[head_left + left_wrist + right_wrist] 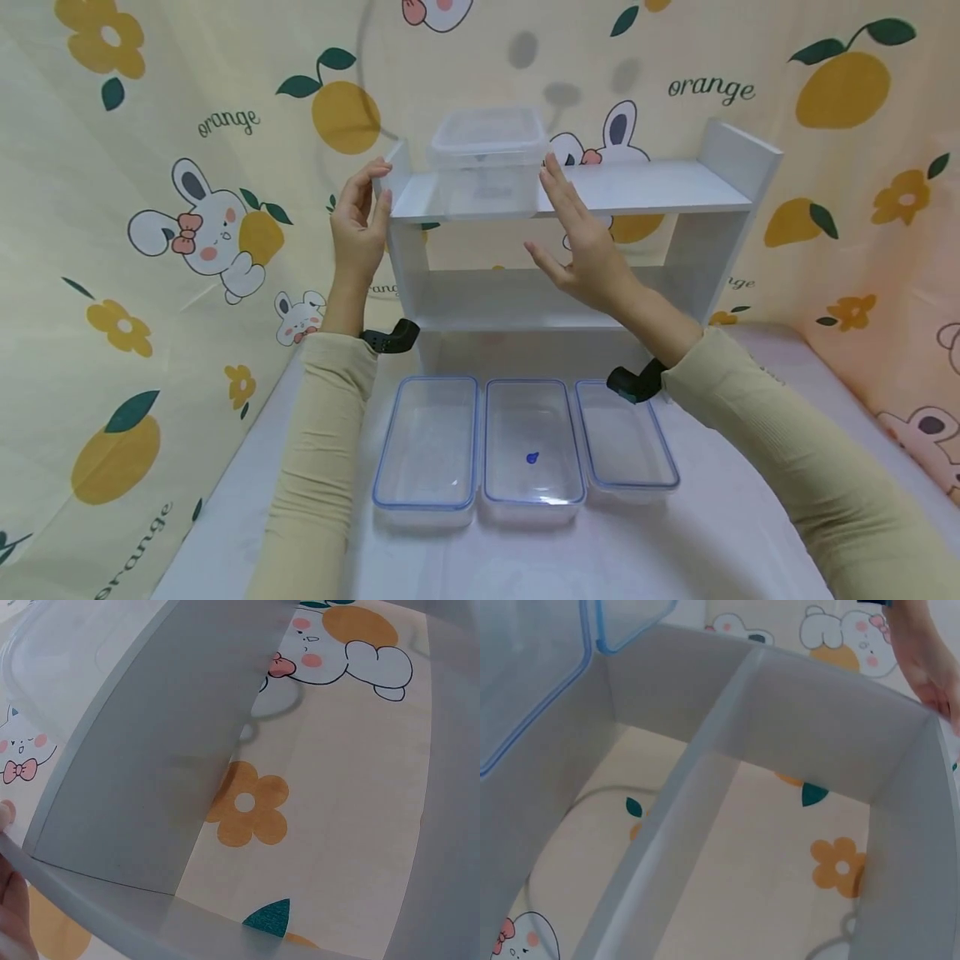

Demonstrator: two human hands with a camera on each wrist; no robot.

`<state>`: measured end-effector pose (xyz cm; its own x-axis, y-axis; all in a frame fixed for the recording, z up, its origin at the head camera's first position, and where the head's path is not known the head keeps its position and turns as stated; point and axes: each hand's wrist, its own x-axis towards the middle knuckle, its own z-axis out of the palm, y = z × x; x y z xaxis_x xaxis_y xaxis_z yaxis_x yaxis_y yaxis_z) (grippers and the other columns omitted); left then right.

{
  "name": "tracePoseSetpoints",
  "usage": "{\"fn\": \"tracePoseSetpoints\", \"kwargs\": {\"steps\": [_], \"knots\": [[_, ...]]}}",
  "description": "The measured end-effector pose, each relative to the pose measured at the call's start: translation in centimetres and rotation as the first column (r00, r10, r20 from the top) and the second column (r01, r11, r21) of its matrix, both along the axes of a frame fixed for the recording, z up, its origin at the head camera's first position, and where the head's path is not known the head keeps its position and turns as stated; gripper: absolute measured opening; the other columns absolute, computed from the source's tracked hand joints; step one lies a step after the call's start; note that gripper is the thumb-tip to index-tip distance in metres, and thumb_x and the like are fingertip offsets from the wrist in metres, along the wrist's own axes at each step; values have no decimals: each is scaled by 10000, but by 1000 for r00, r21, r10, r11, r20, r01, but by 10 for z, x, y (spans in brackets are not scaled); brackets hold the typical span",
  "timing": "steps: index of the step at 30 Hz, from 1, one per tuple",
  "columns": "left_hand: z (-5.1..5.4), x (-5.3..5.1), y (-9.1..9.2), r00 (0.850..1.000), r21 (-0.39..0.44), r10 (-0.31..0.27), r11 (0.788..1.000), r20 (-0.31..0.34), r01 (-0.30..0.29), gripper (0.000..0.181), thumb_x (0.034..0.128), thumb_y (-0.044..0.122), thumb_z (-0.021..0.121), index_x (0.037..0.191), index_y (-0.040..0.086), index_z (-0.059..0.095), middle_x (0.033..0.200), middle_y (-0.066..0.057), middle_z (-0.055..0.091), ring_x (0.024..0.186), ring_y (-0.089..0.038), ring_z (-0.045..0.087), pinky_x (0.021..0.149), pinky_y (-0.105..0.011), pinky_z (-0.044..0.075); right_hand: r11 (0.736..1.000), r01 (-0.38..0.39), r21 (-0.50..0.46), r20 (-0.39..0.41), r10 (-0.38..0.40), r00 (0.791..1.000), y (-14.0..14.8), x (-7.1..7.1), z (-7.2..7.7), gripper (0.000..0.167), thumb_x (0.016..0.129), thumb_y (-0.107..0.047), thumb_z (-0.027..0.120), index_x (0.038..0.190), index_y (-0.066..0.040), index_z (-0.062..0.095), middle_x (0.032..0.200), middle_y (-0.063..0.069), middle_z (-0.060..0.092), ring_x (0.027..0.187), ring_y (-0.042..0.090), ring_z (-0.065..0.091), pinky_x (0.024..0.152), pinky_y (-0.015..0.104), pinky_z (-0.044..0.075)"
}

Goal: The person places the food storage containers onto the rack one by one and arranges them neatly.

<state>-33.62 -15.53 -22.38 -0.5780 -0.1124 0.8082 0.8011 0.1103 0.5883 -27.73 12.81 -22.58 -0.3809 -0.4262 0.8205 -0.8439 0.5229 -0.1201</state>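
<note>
In the head view, a clear plastic food container (487,185) with a frosted lid sits at the left end of the upper board of a white shelf unit (645,187). My left hand (360,221) grips the edge of the shelf's left side panel, its fingers bent. The left wrist view catches only part of that hand (13,915) at the panel. Straight-fingered, my right hand (588,242) stands at the container's right side, fingertips at or very close to its wall. The right wrist view shows the left hand (926,664) at the shelf's corner, but not the right hand.
Three clear boxes with blue-rimmed lids, left (427,442), middle (532,425) and right (626,433), line up on the white table (525,567) before the shelf. A small blue spot (532,457) shows in the middle one. A patterned cloth (225,417) hangs behind.
</note>
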Motion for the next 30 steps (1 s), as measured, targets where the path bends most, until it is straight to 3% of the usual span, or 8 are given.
{"fn": "tracePoseSetpoints", "kwargs": {"steps": [11,20,30], "knots": [[-5,-2,3,998,-4,28,1000,-51,-28,286,951,-4,500,1218,-97,536,1331,-219,567,1389,-195,461,1207,-249,328,1000,-11,-28,-44,10,999,8,16,-19,673,861,-45,631,1443,91,322,1511,271,368,1437,397,343,1244,394,270],[-2,0,7,998,25,47,999,-29,-46,305,950,-39,468,1235,-142,505,1361,-266,533,1405,-266,433,1217,-261,314,989,-61,-136,-41,56,998,16,39,-36,647,823,-3,617,1425,51,385,1465,257,440,1417,281,419,1219,228,294],[-4,-2,9,997,62,60,996,-39,-58,276,948,9,507,1206,-80,553,1324,-210,583,1365,-175,491,1193,-245,351,981,-47,-187,56,58,997,27,57,-54,653,793,34,633,1408,59,416,1433,241,491,1414,106,419,1194,185,321]]}}
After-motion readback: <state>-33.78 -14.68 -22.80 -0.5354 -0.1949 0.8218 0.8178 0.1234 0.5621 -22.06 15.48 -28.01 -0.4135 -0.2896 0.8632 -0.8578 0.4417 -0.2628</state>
